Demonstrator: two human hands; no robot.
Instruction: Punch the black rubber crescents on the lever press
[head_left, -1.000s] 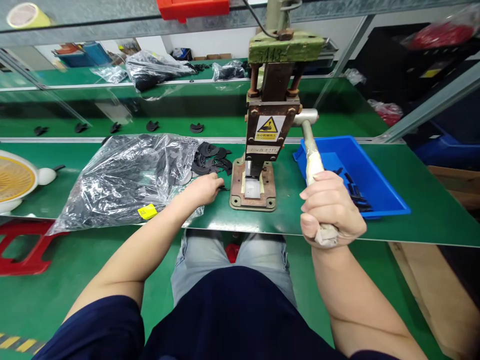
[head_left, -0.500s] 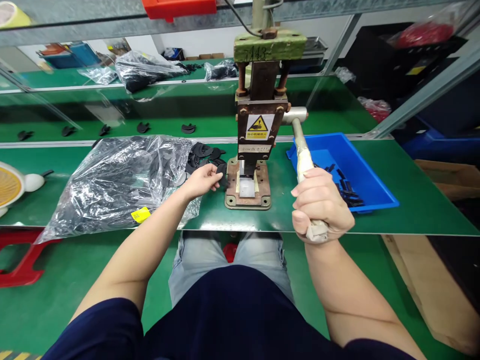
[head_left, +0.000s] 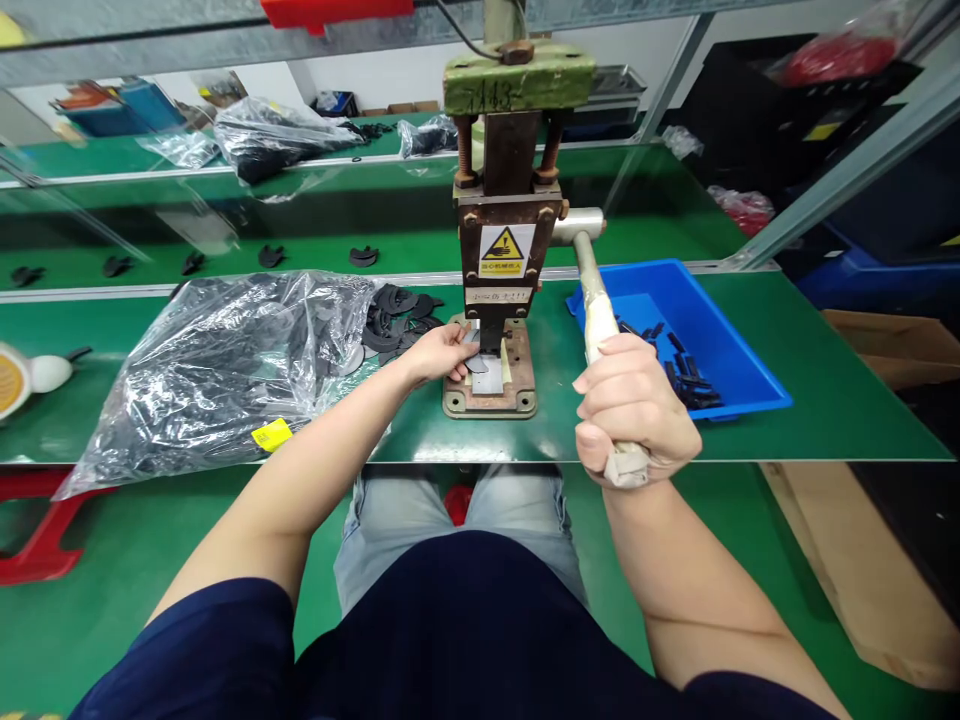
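Observation:
My left hand pinches a curved black plastic part at the left side of the hand press, just below its ram. The part lies over the pale plate on the press base; my fingers hide some of it. My right hand is wrapped round the taped end of the press lever, which slopes down toward me. More curved black parts lie loose in a pile left of the press, beside the mouth of a clear plastic bag full of them.
A blue bin with small black pieces stands right of the press. Several black parts sit in a row on the ledge behind. A white and orange object is at the far left. A cardboard piece leans below the table's right end.
My left hand has moved right, bringing the black part from beside the press base to under the ram. My right hand stays on the lever. The view has shifted slightly.

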